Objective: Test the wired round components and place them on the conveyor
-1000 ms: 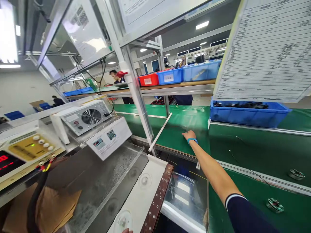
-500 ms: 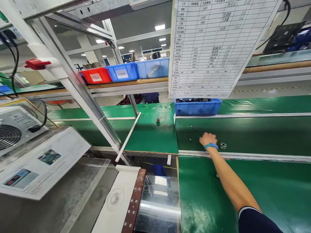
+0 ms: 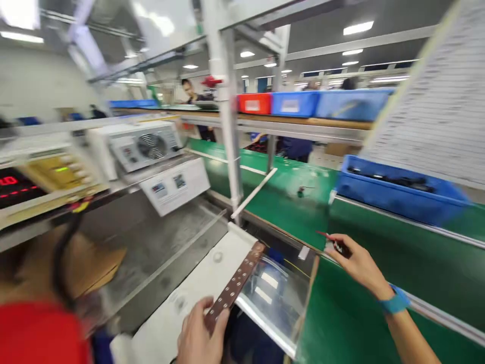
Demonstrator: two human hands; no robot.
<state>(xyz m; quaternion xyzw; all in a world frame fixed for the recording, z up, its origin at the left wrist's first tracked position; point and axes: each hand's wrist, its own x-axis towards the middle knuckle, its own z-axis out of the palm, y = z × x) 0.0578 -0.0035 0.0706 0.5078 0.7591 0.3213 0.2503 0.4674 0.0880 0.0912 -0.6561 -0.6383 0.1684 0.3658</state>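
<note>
My right hand (image 3: pixel 358 263), a blue band on its wrist, is pinched around a small dark part with a thin red wire (image 3: pixel 332 242), above the green belt's near edge. The part is blurred and half hidden by my fingers. At the bottom, my left hand (image 3: pixel 202 331) has its fingers and thumb on either side of the near end of a brown strip with metal studs (image 3: pixel 237 280). That strip lies between a white board (image 3: pixel 204 268) and a clear plastic sheet (image 3: pixel 278 288). Another small part with a wire (image 3: pixel 300 191) sits on the green mat.
A blue bin (image 3: pixel 401 197) of dark parts stands at the right, below a hanging paper form (image 3: pixel 435 101). Red (image 3: pixel 254 103) and blue bins (image 3: pixel 295 103) line the shelf. An upright post (image 3: pixel 229 126), instruments (image 3: pixel 140 144) and a red object (image 3: pixel 45 333) are at left. A person is behind.
The view has swung left. My right hand has come back from the far belt and now clearly shows a part with a red wire. My left hand has entered, at the brown strip.
</note>
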